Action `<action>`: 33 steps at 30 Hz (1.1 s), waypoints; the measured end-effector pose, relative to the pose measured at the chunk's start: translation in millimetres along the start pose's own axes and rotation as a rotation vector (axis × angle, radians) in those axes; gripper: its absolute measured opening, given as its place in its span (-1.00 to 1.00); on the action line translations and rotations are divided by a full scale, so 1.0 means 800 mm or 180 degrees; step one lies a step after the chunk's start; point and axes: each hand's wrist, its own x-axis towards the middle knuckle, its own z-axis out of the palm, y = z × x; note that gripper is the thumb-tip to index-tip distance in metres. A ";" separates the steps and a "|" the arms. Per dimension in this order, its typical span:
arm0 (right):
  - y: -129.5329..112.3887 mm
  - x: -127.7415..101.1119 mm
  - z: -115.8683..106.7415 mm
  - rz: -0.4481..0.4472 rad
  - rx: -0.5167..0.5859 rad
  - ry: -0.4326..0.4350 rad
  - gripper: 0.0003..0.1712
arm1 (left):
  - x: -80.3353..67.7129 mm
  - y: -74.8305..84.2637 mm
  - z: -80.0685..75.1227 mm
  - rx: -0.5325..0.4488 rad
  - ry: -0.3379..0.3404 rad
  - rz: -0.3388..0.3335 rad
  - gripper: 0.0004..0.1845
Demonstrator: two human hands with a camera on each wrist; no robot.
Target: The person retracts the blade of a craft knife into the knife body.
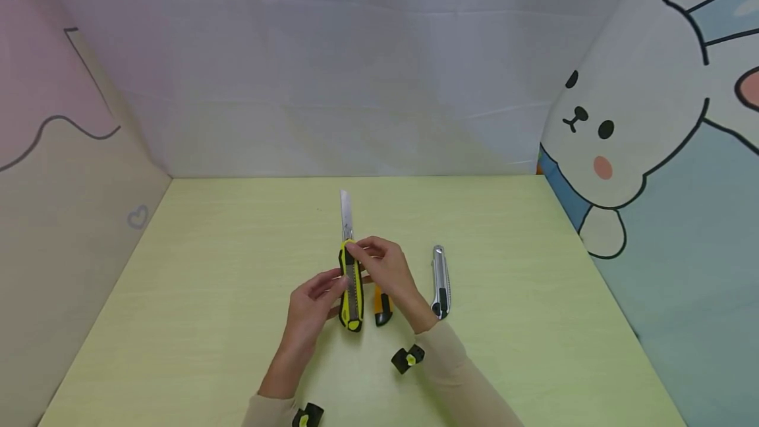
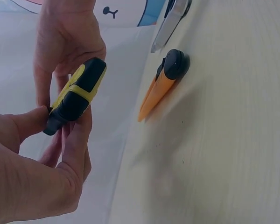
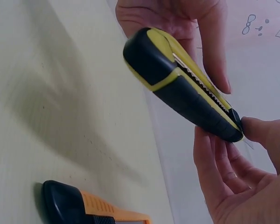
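Both hands hold the yellow knife (image 1: 351, 285): left hand (image 1: 312, 302) at the butt, right hand (image 1: 387, 269) pinching the front. Blade (image 1: 346, 215) out, stiff and sharp; light, rigid body, so probably best gripped on the rubbery black sides.

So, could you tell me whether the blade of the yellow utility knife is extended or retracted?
Extended: in the head view a long silver blade sticks out past the yellow utility knife.

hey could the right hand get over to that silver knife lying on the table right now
Probably yes. The silver knife lies bare on the table just beside the right hand, nothing between them, but that hand grips the yellow knife.
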 end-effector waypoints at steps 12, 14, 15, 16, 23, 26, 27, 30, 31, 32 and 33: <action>0.003 0.001 0.000 0.0043 -0.0032 -0.0014 -0.62 | 0.002 -0.006 0.002 -0.0003 -0.0031 0.0017 -0.56; 0.003 0.001 -0.001 0.0076 -0.0024 -0.0042 -0.64 | 0.002 -0.006 0.003 0.0005 -0.0020 0.0020 -0.57; 0.003 0.001 -0.001 0.0088 -0.0021 -0.0058 -0.65 | 0.003 -0.006 0.003 0.0009 -0.0015 0.0018 -0.57; 0.003 0.002 -0.002 0.0095 -0.0017 -0.0071 -0.65 | 0.003 -0.006 0.003 0.0016 -0.0009 0.0018 -0.57; 0.003 0.002 -0.003 0.0127 0.0022 -0.0116 -0.64 | 0.007 -0.009 0.005 0.0053 0.0021 0.0022 -0.61; 0.002 0.001 -0.003 0.0133 0.0009 -0.0140 -0.66 | 0.008 -0.010 0.005 0.0070 0.0034 0.0014 -0.60; 0.000 0.000 -0.003 0.0137 -0.0005 -0.0148 -0.67 | 0.008 -0.011 0.006 0.0077 0.0036 0.0005 -0.60; -0.007 -0.003 -0.005 0.0146 -0.0060 -0.0218 -0.71 | 0.007 -0.013 0.006 0.0090 0.0031 -0.0017 -0.60; -0.011 -0.004 -0.006 0.0150 -0.0073 -0.0249 -0.72 | 0.007 -0.013 0.006 0.0089 0.0031 -0.0023 -0.60; -0.015 -0.006 -0.007 0.0155 -0.0075 -0.0283 -0.73 | 0.007 -0.013 0.006 0.0086 0.0032 -0.0027 -0.59; -0.018 -0.007 -0.007 0.0158 -0.0082 -0.0313 -0.74 | 0.007 -0.013 0.006 0.0081 0.0034 -0.0028 -0.59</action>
